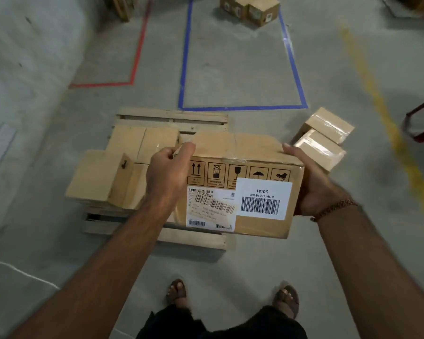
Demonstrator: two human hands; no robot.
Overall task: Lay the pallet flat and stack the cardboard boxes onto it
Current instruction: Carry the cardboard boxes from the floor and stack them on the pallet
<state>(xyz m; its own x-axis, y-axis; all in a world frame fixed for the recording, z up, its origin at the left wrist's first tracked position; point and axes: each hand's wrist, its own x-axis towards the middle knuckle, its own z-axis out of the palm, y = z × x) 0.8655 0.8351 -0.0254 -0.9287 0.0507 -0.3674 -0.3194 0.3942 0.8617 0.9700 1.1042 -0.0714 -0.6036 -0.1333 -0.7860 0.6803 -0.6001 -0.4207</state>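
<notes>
Nearest, both forearms reaching forward and down, elbows wide, above two sandalled feet on the concrete floor.

Left hand clamped on the left end of the labelled carton, fingers curled over its top edge, thumb on the near face. Right hand cupping the right end, palm flat to the side, fingertips just over the top corner. Long axis running left to right between the two palms, label face tilted toward the wearer. Held in the air, over the pallet's near right part.

Just beyond and below, the pallet lying flat, its left half taken by plain boxes; right half apparently free, so probably a short lowering forward and down, neither hand clearly nearer.

Further right, off the pallet, two taped boxes on the floor. Far off, more cartons by the blue floor tape.
</notes>
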